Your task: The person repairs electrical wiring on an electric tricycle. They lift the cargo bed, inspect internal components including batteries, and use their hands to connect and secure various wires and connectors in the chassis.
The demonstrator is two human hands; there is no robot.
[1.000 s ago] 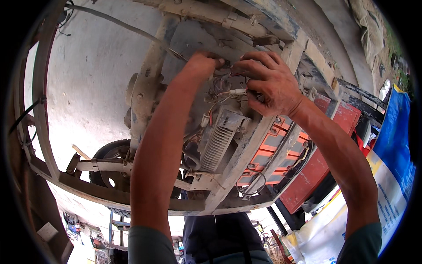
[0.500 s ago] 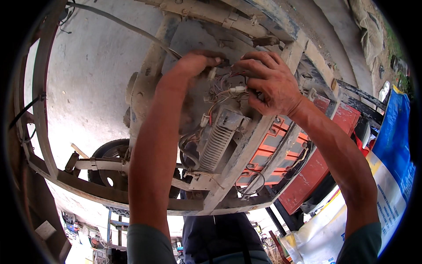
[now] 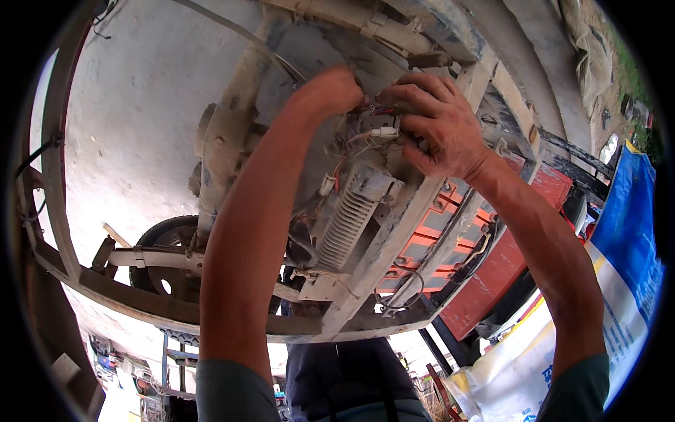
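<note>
White plastic wire connector (image 3: 383, 131) in the dusty wire bundle (image 3: 351, 141), about 12 o'clock | right hand (image 3: 439, 123) fingers closed on the connector | left hand (image 3: 330, 91) curled into the wires at 11 o'clock (grip hidden, cannot tell) | step: working the plug, I judge; next needs steady pull | finned controller box (image 3: 348, 218) below, red battery case (image 3: 506, 260) at 4 o'clock
</note>
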